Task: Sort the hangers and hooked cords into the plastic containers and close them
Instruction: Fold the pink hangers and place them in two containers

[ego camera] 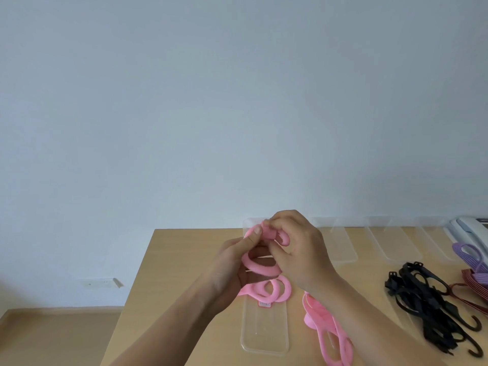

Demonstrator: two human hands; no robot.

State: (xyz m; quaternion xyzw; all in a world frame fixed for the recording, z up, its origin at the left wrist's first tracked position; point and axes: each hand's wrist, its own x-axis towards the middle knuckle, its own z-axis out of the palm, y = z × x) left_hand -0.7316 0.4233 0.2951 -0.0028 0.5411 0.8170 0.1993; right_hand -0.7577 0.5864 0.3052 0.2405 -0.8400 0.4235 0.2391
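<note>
Forearms (184, 318) raised over the tan wooden bench (171, 260), left hand (237, 260) and right hand (298, 247) both pinch a looped pink cord (260, 269) above a clear oblong plastic container (264, 336), spare pink cords (324, 328) and black hooked cords (427, 307) lying rightward.

On the table (169, 273): container (264, 336) in the middle, hangers (320, 317) just right of it, hooked cords (433, 307) farther right, more containers (390, 241) behind.
</note>
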